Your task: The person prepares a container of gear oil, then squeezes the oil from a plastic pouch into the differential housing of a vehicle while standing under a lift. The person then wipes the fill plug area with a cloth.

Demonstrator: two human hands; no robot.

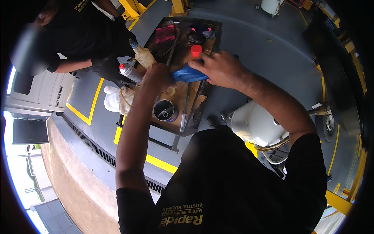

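Observation:
A blue plastic bottle (188, 74) lies tilted on its side between my hands, above a worktable (190, 96). My right hand (221, 68) grips its right part, fingers curled beside a red cap (196, 50). My left hand (159, 76) is closed at the bottle's left end; its fingers are mostly hidden from above. Just below my left hand stands an open round can (165, 110) with a metal piece inside. Left of that hand are a spray can (131, 72) with a red top and a beige bottle (144, 57) with a blue nozzle.
A white jug (113, 102) stands at the table's left edge. Pink cloth (165, 34) and dark rags (196, 37) lie at its far end. A co-worker in black (83, 35) leans in from the left. A grey tank (255, 124) stands near my right side.

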